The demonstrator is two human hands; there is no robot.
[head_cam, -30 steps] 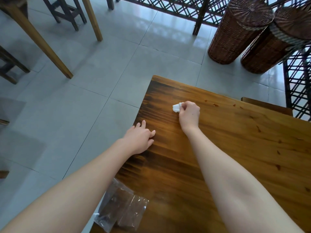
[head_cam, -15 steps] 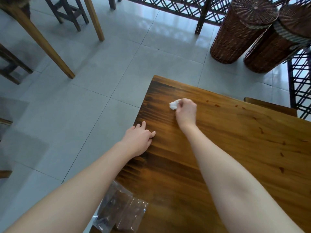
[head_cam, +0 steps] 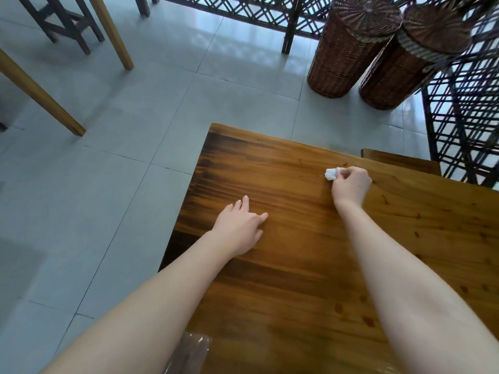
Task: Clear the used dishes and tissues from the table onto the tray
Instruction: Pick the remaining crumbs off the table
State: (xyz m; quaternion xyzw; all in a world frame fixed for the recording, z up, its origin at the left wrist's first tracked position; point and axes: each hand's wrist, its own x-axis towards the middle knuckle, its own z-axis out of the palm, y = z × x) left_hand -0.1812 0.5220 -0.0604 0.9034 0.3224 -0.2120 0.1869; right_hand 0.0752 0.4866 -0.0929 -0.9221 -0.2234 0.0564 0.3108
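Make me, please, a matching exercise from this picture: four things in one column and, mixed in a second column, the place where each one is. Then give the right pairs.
Things:
1. tissue
2. left hand
3. wicker baskets
4. plastic wrapper

Places:
A. standing on the tiled floor beyond the table
B. at the table's near left corner
C. pinched by the right hand
D. resting on the table top, fingers out

Pairs: 1-C, 2-D, 3-A, 4-B
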